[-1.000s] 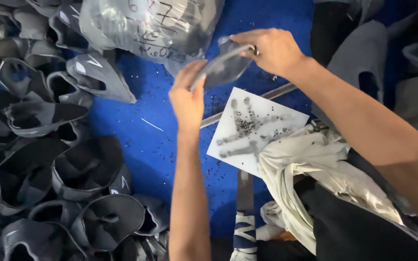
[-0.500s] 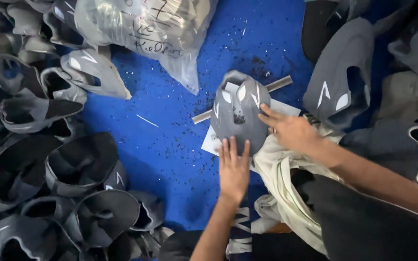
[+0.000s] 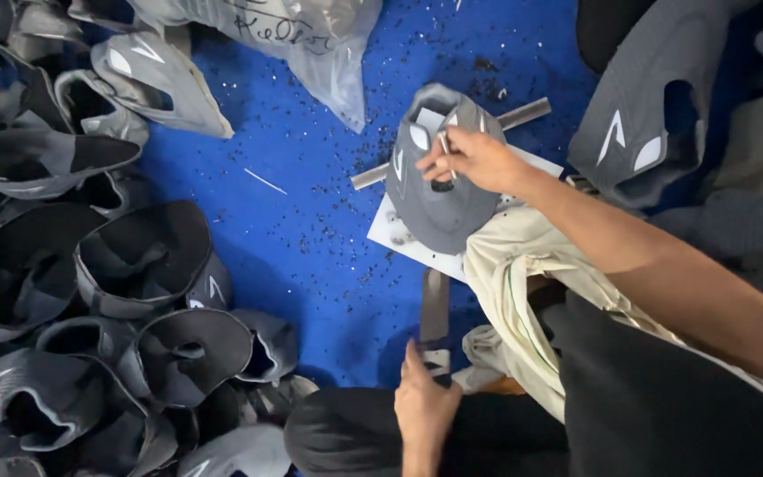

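A: Start at your left. What lies there?

B: A heap of dark grey shoe uppers (image 3: 90,300), floppy and open-mouthed, piled on the blue surface (image 3: 311,230). Above them lies a clear plastic bag (image 3: 311,35) with more stock inside. None of it touches your hands.

A: And my left hand?

B: Your left hand (image 3: 424,405) sits low in the middle, fingers curled around the taped end of a flat metal tool (image 3: 434,322), whose bare blade points up toward the white board (image 3: 399,231). It looks stiff and fairly heavy for its width, so the wrapped handle is the place to hold it, as you do.

A: Where is the piece I am working on?

B: The grey upper (image 3: 443,203) lies spread on the white board, above and a little to the right of your left hand and well apart from it. A thin metal bar (image 3: 523,113) runs under it. It looks light, soft and limp, likely to shift, so take it at the edge or press it flat.

A: My right hand?

B: Your right hand (image 3: 479,159) rests on top of the upper, thumb and fingers pinching a small slim punch (image 3: 444,146), tip down by a dark hole. The punch is small and easy to drop. Further right lie a cream cloth (image 3: 523,265) on your lap and more grey uppers (image 3: 638,115).
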